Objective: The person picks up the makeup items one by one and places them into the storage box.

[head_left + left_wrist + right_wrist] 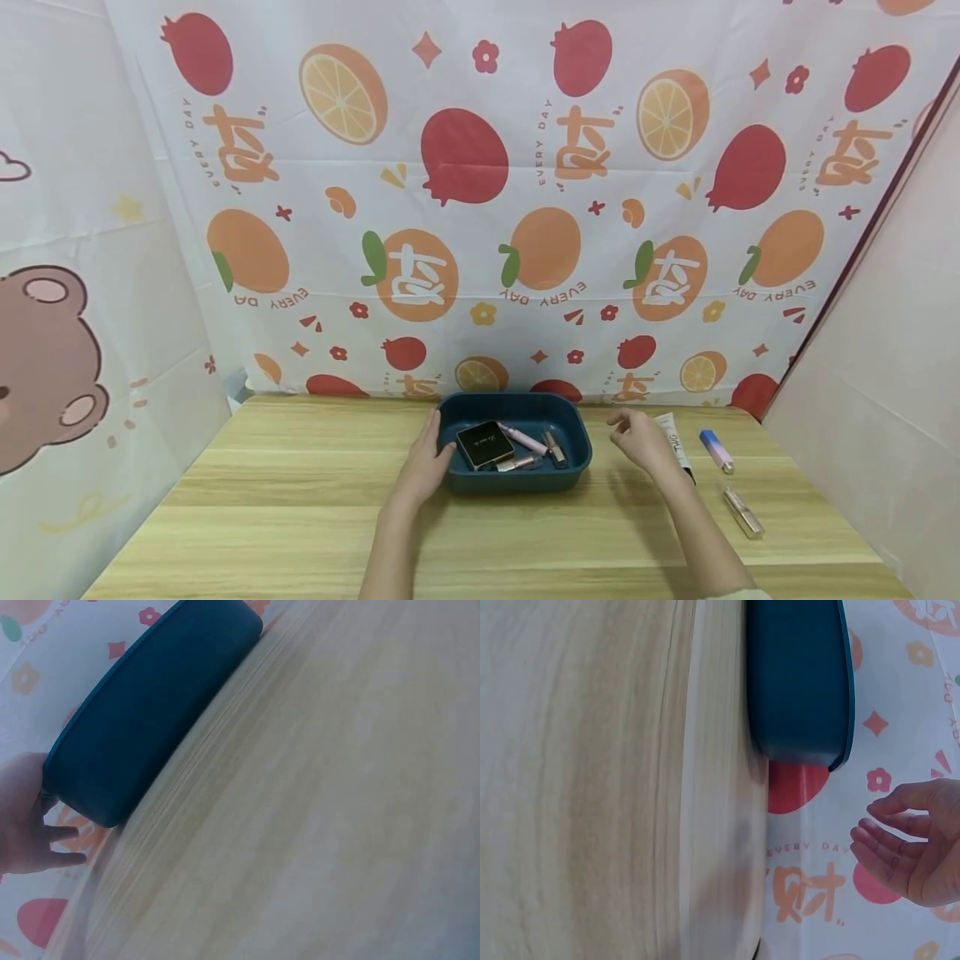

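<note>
A dark blue plastic bin stands at the back middle of the wooden table. In it lie a black square compact, a slim pink tube, a lip gloss tube and a small dark and gold tube. My left hand holds the bin's left wall, thumb over the rim and fingers along the outside; the left wrist view shows this hand at the bin's end. Bent-fingered and empty, my right hand hovers right of the bin; its fingers curl loosely in the right wrist view.
Beside my right hand lies a white squeeze tube with a black cap. Farther right are a blue-to-pink tube and a clear and gold lip gloss tube. A fruit-printed cloth hangs behind the table.
</note>
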